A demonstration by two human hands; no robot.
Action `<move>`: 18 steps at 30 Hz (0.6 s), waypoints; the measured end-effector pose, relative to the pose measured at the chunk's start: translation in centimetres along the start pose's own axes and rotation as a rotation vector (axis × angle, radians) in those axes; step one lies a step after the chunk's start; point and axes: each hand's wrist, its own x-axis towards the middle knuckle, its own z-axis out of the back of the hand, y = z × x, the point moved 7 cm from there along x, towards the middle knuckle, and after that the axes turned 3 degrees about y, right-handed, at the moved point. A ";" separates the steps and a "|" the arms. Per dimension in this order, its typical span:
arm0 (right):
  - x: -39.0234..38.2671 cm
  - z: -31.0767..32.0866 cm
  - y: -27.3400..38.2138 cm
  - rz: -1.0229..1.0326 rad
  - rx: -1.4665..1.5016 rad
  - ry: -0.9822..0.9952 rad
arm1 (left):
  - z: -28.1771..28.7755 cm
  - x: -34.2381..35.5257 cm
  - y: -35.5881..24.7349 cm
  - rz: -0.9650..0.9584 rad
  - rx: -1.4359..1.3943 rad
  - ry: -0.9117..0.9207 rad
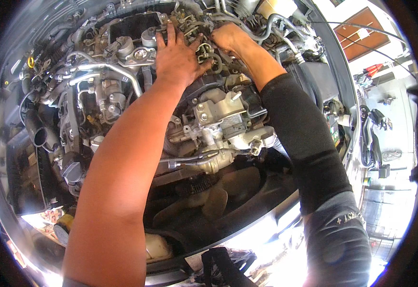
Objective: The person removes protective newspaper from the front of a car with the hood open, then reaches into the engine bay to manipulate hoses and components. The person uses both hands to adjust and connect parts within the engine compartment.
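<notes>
Your bare left forearm and the black sleeve (304,138) on your right arm fill the foreground, both reaching deep into the open engine bay. Left hand (178,57) lies flat on the engine top, fingers spread, touching the cluster of pipes and fittings (204,50) — nothing pinched. Right hand (230,38) sits just beside it on the same cluster; its fingers curl down out of sight, so their grip cannot be told. Silver metal pipe (118,71) runs left of both hands; grey aluminium bracket (218,112) sits nearer you.
</notes>
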 end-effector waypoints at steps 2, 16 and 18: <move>-0.1 -0.4 -1.4 -0.168 0.285 -0.005 | -0.1 0.0 -0.1 0.002 0.004 0.011; 0.2 -0.1 -0.7 -0.079 0.121 0.003 | 0.2 -0.1 0.1 0.018 -0.006 0.072; -0.2 0.1 -0.8 -0.116 0.170 0.022 | 0.1 -0.1 0.0 0.026 -0.001 0.131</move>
